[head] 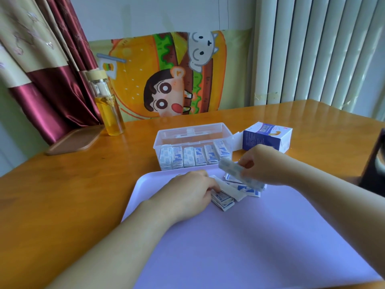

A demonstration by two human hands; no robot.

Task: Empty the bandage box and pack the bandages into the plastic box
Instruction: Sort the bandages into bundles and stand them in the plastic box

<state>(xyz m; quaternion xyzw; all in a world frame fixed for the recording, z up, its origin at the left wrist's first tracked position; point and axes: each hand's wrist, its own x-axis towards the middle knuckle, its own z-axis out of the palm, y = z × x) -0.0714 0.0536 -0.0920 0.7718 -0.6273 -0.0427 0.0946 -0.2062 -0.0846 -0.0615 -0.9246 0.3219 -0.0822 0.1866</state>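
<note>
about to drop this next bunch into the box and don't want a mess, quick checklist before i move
1. Right hand grips the held bandages: ok, though blurred.
2. Plastic box open on top: ok.
3. Room in it: ok, the packed row fills only its near side.
4. Left hand steadies the stack on the tray: ok.
5. Bandage box emptied: cannot tell, it lies on its side, inside hidden.
6. Tray cleared: not ok, loose bandages lie beside the stack.
</note>
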